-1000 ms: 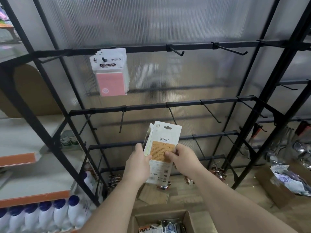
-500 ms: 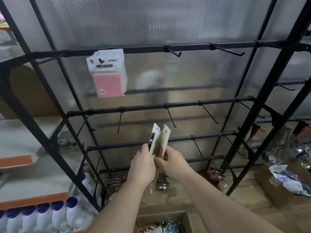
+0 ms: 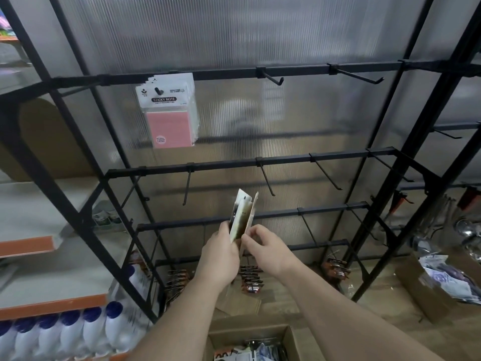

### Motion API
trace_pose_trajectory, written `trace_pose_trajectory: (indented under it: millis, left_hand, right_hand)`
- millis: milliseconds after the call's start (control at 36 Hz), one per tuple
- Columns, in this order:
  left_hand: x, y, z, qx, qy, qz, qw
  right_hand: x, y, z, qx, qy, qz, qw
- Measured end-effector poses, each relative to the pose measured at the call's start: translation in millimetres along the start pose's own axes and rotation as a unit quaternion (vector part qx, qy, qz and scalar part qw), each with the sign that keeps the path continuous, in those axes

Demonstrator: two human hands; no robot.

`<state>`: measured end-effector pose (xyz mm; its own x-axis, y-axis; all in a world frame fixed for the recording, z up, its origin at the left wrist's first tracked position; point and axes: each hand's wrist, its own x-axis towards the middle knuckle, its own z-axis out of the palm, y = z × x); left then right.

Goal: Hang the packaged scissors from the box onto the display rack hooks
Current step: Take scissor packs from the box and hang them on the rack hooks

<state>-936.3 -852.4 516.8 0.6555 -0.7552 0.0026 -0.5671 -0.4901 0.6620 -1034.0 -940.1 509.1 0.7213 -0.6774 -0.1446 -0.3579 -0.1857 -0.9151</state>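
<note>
Both hands hold a small stack of packaged scissors (image 3: 243, 214) edge-on in front of the black display rack (image 3: 234, 162). My left hand (image 3: 221, 252) grips the packs from the left. At their lower right edge, my right hand (image 3: 263, 247) pinches them. The packs' tops point up toward an empty hook (image 3: 265, 179) on the second bar. At the bottom edge of the view sits the open cardboard box (image 3: 291, 337) with more packages inside.
Sticky note packs (image 3: 169, 110) hang on the top bar. Several empty hooks line the upper bars. Dark packaged goods (image 3: 251, 278) hang on the lowest hooks. White bottles (image 3: 78, 332) stand at bottom left, another cardboard box (image 3: 426, 290) at right.
The packs turned from face-on to edge-on and rose slightly toward the second bar's hook. Both hands stayed on them.
</note>
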Motion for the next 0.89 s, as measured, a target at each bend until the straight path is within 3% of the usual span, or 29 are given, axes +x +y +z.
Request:
trace_pose_trajectory:
  millis: [278, 417, 667, 889]
  left_hand:
    - [0, -1, 1, -0.006, -0.009, 0.001, 1.0]
    - [-1, 0, 0, -0.01, -0.015, 0.005, 1.0]
    - [-2, 1, -3, -0.01, -0.032, 0.013, 0.999]
    - [-2, 6, -5, -0.005, -0.023, 0.002, 1.0]
  right_hand:
    - [5, 4, -2, 0.026, 0.059, 0.032, 0.997]
    - [7, 5, -2, 0.077, 0.044, 0.039, 0.995]
    - [9, 7, -2, 0.072, 0.028, 0.028, 0.997]
    - [10, 7, -5, 0.073, 0.057, 0.044, 0.995]
